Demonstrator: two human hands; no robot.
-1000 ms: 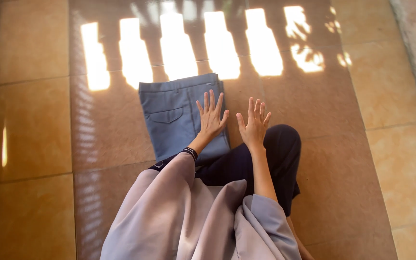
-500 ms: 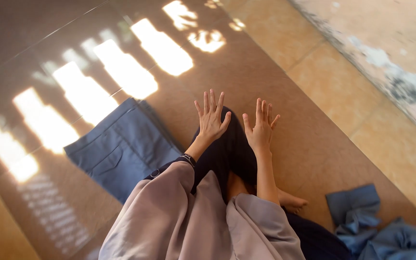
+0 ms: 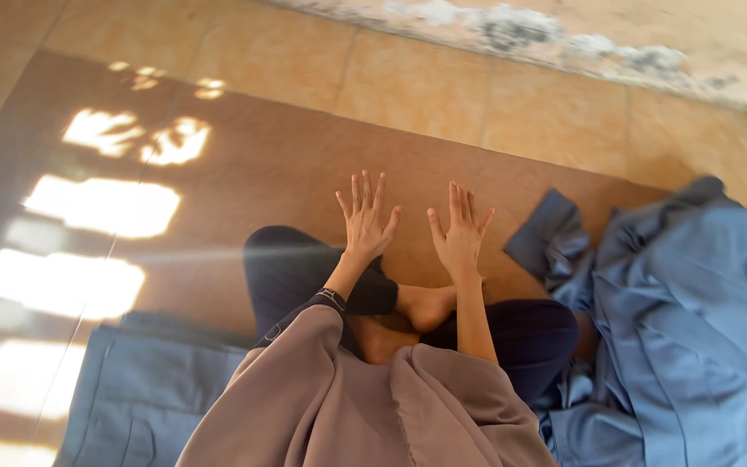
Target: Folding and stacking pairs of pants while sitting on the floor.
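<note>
Both my hands are held out in front of me, fingers spread, holding nothing. My left hand [image 3: 366, 216] hovers above my crossed legs in dark trousers [image 3: 296, 268]. My right hand [image 3: 460, 232] is beside it, just past my bare foot [image 3: 430, 304]. A folded blue garment [image 3: 144, 389] lies flat on the floor at my lower left. A crumpled heap of blue clothes [image 3: 676, 329] lies on the floor to my right, nearest my right hand.
I sit on a brown tiled floor [image 3: 287, 164] with bright patches of sunlight [image 3: 101, 207] at the left. A stained wall base [image 3: 520, 30] runs along the top. My loose taupe sleeves [image 3: 347, 406] fill the bottom middle.
The view has swung to the right: the folded garment has slid to my lower left and the heap of blue clothes has come fully into sight. My hands stay spread and empty.
</note>
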